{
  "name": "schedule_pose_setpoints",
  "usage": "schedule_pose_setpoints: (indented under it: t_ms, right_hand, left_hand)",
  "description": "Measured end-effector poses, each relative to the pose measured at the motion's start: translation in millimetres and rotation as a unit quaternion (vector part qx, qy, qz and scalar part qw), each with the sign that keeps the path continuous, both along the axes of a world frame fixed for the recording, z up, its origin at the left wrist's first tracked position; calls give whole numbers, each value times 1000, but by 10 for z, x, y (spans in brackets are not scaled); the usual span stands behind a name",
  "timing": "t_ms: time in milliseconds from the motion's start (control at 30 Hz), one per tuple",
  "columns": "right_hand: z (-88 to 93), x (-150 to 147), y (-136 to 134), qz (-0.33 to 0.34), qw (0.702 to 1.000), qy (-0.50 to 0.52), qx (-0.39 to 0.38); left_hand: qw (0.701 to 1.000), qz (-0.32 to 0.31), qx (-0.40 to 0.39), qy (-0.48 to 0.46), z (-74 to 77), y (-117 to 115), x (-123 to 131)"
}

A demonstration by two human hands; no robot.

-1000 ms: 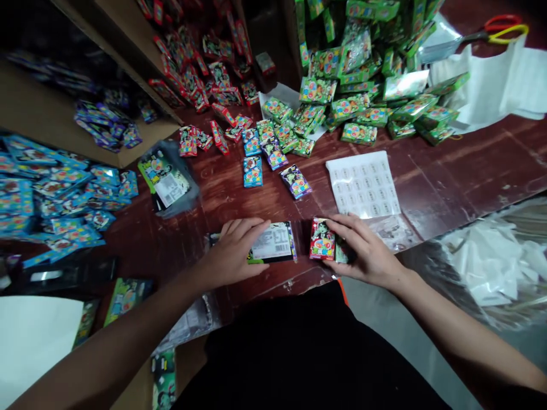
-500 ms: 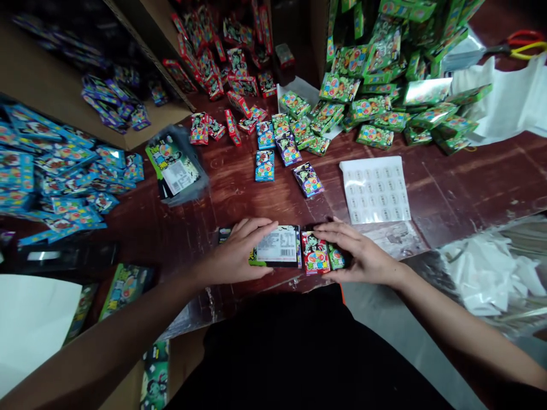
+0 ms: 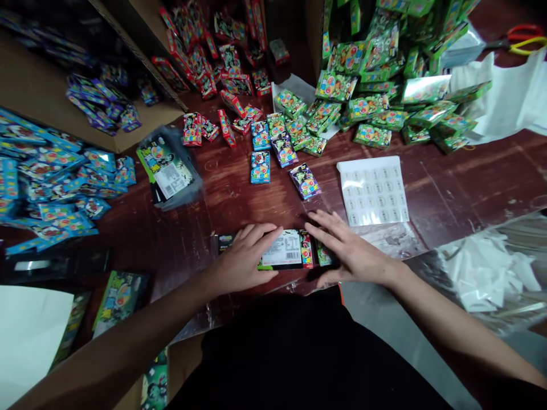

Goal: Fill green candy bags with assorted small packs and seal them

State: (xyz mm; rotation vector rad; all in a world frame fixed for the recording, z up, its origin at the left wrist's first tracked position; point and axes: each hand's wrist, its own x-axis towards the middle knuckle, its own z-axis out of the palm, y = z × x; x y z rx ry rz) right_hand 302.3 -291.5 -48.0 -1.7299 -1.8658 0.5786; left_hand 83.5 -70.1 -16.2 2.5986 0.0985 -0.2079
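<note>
My left hand (image 3: 250, 259) grips a flat printed packet (image 3: 284, 249) with a white barcode label, fingers along its far edge and thumb along the near edge. A red small box (image 3: 306, 249) sticks out of the packet's right end, mostly covered. Just right of it, a small green box (image 3: 325, 254) lies partly hidden under my right hand (image 3: 348, 247), whose fingers are spread around it. Beyond the hands lie a purple box (image 3: 305, 181) and a blue box (image 3: 260, 167).
Piles of green boxes (image 3: 371, 108), red boxes (image 3: 231, 85) and blue boxes (image 3: 55, 182) surround the work area. A sticker sheet (image 3: 376, 191) lies right, labelled packets (image 3: 166, 171) left. Scissors (image 3: 525, 42) rest far right. A cardboard wall (image 3: 166, 122) stands back left.
The red box has slid left, mostly into the packet's right end, leaving a gap to the green box. My right hand's fingers have spread. The view has shifted slightly.
</note>
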Motion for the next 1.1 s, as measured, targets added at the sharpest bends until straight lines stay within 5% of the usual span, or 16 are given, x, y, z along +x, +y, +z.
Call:
schedule_pose_setpoints:
  t_ms: [167, 333, 933, 1100]
  right_hand:
    - [98, 113, -135, -30, 997, -58, -30]
    - [4, 67, -24, -9, 1000, -23, 4]
    - [187, 68, 83, -15, 1000, -24, 13]
    - [153, -119, 93, -187, 968, 157, 52]
  left_hand:
    - [999, -17, 31, 7, -12, 40, 2]
    - [1000, -20, 23, 5, -54, 3, 50]
    - [995, 70, 58, -42, 26, -172, 164]
    - [970, 223, 8, -98, 57, -387, 268]
